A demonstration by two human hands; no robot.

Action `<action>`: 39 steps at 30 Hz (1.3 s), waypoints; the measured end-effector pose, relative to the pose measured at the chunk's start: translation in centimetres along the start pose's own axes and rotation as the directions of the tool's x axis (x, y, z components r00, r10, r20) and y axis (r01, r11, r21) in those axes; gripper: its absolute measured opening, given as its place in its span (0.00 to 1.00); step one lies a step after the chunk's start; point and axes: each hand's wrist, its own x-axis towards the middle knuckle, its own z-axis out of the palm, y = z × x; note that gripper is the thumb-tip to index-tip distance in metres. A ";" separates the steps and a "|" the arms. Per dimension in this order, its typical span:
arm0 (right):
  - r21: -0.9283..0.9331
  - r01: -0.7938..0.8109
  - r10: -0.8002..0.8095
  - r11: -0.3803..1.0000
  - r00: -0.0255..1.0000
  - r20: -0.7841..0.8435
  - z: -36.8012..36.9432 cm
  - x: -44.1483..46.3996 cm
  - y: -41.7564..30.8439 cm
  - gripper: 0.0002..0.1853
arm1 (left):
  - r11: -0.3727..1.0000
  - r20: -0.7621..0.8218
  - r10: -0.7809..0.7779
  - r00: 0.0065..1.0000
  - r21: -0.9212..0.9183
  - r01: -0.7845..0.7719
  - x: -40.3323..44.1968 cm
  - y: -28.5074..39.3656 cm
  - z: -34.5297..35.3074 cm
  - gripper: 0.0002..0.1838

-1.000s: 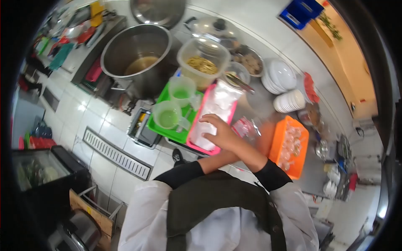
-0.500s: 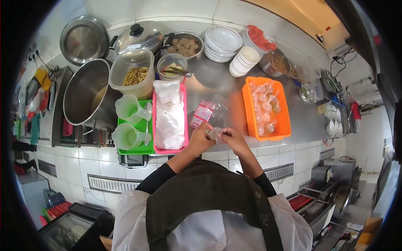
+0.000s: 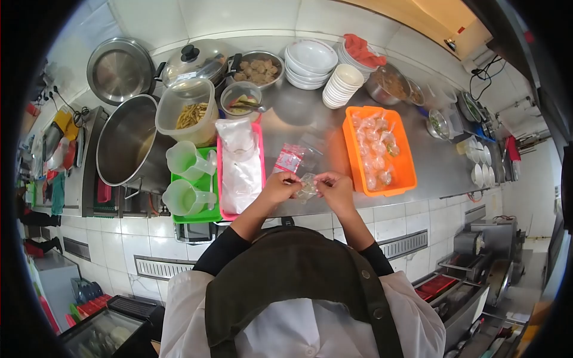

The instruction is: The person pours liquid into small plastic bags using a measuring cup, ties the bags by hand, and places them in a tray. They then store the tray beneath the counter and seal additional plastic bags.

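Between my two hands, over the front of the steel counter, is a small clear plastic bag (image 3: 307, 187); what is in it is too small to make out. My left hand (image 3: 283, 186) pinches its left side, and my right hand (image 3: 335, 190) pinches the right side. Just beyond my fingers lie a red-and-white printed packet (image 3: 289, 157) and a clear plastic bag (image 3: 311, 151). An orange bin (image 3: 391, 190) to the right holds several knotted clear bags. On the left, a pink tray (image 3: 261, 156) carries stacked clear plastic bags (image 3: 242, 185).
Left of the pink tray, a green tray (image 3: 209, 216) bears two measuring jugs (image 3: 186, 200). A large steel pot (image 3: 122, 143) and a plastic tub of yellowish food (image 3: 182, 89) stand beyond. White bowls (image 3: 310, 59) and stacked cups (image 3: 343, 86) line the back.
My fingers have shifted slightly on the small bag, which now shows more between them, hanging a little lower. The view has tilted slightly; the trays and bin stay put.
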 end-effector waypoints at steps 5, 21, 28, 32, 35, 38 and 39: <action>-0.337 0.281 -0.333 0.899 0.937 -0.108 -0.4 0.4 -0.2 0.08 | 0.929 -0.085 0.194 0.977 0.336 -0.155 0.0 1.8 0.4 0.08; -0.703 0.397 -0.364 0.590 0.908 0.208 -0.2 -0.5 -2.8 0.19 | 0.529 0.069 0.600 0.797 0.713 -0.460 -2.0 5.6 1.8 0.05; -0.633 0.350 -0.283 0.691 0.936 0.209 -0.6 -0.1 -3.4 0.17 | 0.577 0.101 0.505 0.857 0.699 -0.422 -1.6 7.3 1.5 0.09; -0.258 0.244 -0.203 0.935 0.963 0.176 -2.3 0.3 -1.6 0.19 | 0.661 0.057 0.463 0.884 0.642 -0.388 -1.6 7.0 1.1 0.08; -0.118 0.181 -0.172 0.976 0.982 0.082 -2.5 -1.7 -3.7 0.21 | 0.686 0.048 0.477 0.878 0.604 -0.406 -1.4 6.3 1.1 0.08; -0.114 0.128 -0.116 0.985 0.988 0.105 -2.4 -1.4 -1.4 0.23 | 0.694 0.079 0.476 0.876 0.578 -0.430 -1.7 6.5 1.1 0.08; -0.083 0.116 -0.104 0.990 0.984 0.143 -2.1 -1.0 0.0 0.22 | 0.701 0.095 0.472 0.876 0.562 -0.439 -1.8 6.5 1.1 0.08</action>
